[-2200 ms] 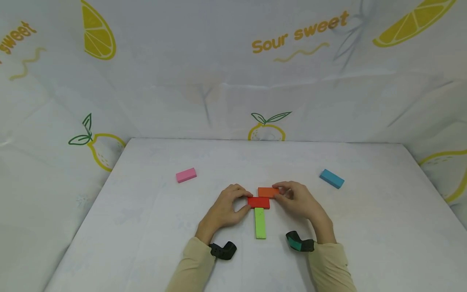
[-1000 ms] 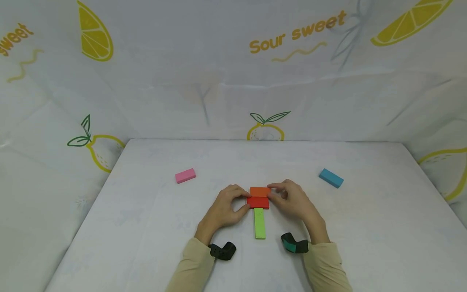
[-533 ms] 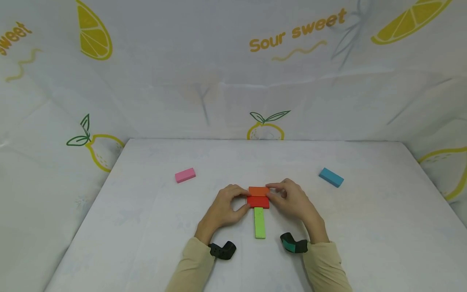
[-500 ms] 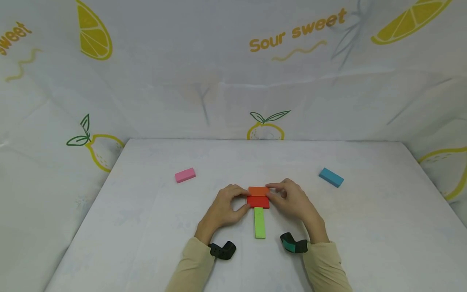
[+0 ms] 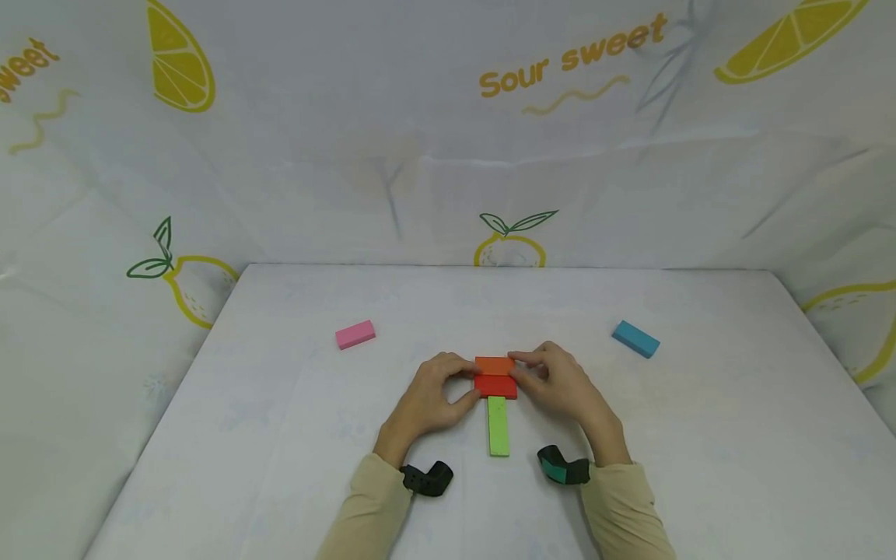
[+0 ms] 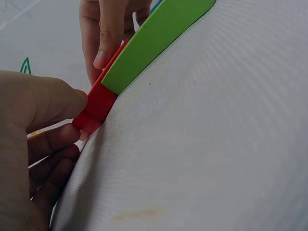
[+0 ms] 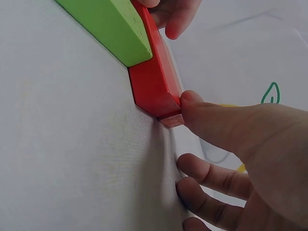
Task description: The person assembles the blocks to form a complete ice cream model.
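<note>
In the head view an orange block (image 5: 494,365) lies flat along the far side of a red block (image 5: 495,386), their long sides together. A light green block (image 5: 498,426) points toward me, its far end against the middle of the red one. My left hand (image 5: 430,397) holds the red block's left end between thumb and forefinger. At the opposite side my right hand (image 5: 563,381) pinches the orange block's right end. The right wrist view shows my right thumb (image 7: 202,115) at the blocks' corner, other fingers loosely bent below. Both wrists wear black camera bands.
A pink block (image 5: 355,334) lies at the back left of the white table (image 5: 294,482); a blue block (image 5: 635,339) lies at the back right, slanted. Behind the table's far edge hangs a white cloth (image 5: 336,210) printed with lemons.
My right hand has slid the orange block to the left, from overhanging the red block's right end to lying almost squarely along it. The left hand has stayed at the red block.
</note>
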Demonstrator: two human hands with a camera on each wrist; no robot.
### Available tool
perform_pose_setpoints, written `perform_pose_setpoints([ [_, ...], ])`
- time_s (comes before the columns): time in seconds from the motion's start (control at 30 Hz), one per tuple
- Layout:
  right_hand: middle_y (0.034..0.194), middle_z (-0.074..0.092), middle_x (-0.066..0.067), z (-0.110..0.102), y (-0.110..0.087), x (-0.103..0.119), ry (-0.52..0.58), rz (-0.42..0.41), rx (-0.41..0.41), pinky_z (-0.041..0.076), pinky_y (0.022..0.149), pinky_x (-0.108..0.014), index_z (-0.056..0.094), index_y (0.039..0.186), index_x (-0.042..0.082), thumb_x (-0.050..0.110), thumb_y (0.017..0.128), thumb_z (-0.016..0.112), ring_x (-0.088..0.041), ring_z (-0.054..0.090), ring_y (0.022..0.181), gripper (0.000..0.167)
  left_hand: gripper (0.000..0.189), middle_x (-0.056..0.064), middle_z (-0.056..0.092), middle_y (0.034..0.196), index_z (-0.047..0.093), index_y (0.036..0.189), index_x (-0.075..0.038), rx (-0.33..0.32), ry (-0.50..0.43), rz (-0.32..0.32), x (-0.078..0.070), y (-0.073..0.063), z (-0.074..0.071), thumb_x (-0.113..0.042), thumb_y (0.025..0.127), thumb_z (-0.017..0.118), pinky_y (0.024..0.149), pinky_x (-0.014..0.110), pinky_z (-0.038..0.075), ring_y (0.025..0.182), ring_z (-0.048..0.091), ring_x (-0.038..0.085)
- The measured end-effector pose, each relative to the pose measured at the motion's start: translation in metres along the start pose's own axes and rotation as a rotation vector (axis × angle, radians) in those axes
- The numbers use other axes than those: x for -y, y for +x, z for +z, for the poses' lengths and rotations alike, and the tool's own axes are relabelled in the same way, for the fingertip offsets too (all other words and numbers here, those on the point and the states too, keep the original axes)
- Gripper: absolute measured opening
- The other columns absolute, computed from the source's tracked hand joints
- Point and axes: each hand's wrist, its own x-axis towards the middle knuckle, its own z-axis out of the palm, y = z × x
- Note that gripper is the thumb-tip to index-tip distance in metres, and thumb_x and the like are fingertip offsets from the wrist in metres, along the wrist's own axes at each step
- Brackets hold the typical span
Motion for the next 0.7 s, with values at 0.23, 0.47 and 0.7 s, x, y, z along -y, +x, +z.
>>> perform_pose_setpoints([
  [0.23,0.104,0.065,-0.015,-0.0002,0.0,0.0001,0.01,-0.011,0.001,0.045,0.072,-0.028,0.071,0.129,0.006,0.02,0.096,0.07,-0.02,0.055,0.086,0.035,0.026,0.002,0.076,0.104,0.074,0.114,-0.008,-0.003,0.003,0.002,0.0001,0.0006,0.0003,-0.014,0.088,0.075,0.094,0.031,0.056,0.098,0.068,0.014],
  [0.47,0.102,0.065,-0.013,0.0002,-0.0008,0.0002,0.013,-0.03,-0.001,0.045,0.072,-0.028,0.07,0.129,0.004,0.019,0.096,0.07,-0.019,0.055,0.086,0.037,0.027,0.002,0.076,0.103,0.074,0.114,-0.008,-0.002,0.014,-0.002,0.0006,0.0009,0.0012,-0.014,0.088,0.075,0.093,0.031,0.057,0.098,0.068,0.015],
  [0.7,0.101,0.065,-0.013,0.0013,0.0004,-0.0009,0.016,-0.028,0.005,0.043,0.069,-0.025,0.069,0.13,0.003,0.018,0.096,0.07,-0.018,0.052,0.083,0.037,0.027,0.002,0.076,0.104,0.074,0.115,-0.008,0.002,0.013,-0.015,0.0011,0.0008,0.001,-0.015,0.088,0.075,0.094,0.032,0.057,0.098,0.068,0.015],
])
